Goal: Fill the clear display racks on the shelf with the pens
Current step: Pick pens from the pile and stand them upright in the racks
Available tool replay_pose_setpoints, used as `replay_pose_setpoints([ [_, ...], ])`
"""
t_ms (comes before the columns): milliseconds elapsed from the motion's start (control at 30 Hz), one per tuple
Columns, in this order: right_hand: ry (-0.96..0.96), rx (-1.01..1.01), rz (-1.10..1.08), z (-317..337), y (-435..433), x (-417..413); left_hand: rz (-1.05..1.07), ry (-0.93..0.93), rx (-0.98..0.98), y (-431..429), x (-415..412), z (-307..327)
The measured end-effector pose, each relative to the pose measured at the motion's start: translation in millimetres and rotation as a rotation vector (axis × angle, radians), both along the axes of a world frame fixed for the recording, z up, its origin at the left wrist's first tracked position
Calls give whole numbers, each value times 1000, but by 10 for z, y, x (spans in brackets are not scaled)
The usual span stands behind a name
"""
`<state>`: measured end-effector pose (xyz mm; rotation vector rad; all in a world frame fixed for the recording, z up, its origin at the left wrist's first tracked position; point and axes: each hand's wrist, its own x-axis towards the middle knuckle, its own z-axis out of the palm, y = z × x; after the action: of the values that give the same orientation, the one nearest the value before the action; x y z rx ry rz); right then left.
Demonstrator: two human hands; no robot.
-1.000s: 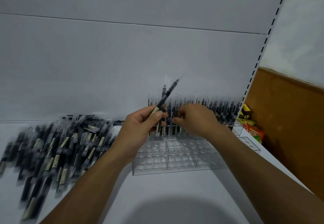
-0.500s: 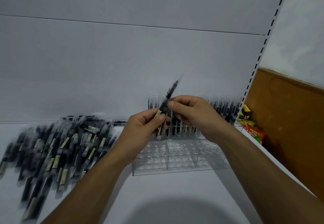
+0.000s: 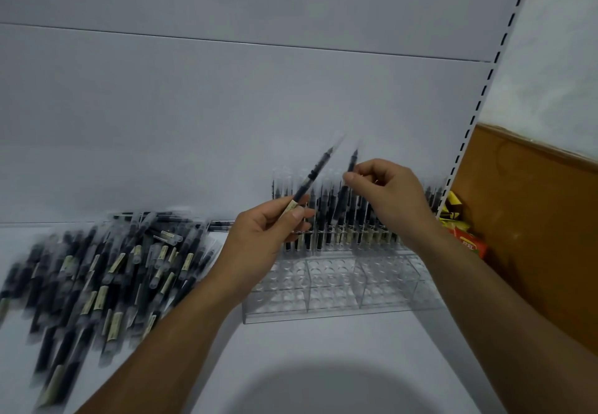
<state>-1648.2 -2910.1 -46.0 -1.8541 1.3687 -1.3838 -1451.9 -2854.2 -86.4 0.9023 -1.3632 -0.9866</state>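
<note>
while the left hand [image 3: 262,239] is pinching one black pen [image 3: 312,175] tilted up to the right, the right hand [image 3: 390,196] is pinching a second pen [image 3: 351,162] above the clear rack [image 3: 339,284] on the shelf [image 3: 323,349], its back row filled; blurred loose pens [image 3: 106,264] are lying left.

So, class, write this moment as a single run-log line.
left hand: holds one pen | right hand: pinches second pen above clear rack | rack: back row filled, front holes empty | loose pens: piled left
</note>
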Motion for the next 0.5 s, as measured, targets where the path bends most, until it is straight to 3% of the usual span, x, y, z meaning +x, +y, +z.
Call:
replay_pose_setpoints([
  [200,129,-17,-2,-155,-59,20,-7,-4,-4,-8,0,-7],
  [333,443,97,17,-267,-40,2,-15,-17,-3,-10,8,-17],
  [500,612,70,-62,-202,24,-36,-16,-33,0,-25,5,-20],
])
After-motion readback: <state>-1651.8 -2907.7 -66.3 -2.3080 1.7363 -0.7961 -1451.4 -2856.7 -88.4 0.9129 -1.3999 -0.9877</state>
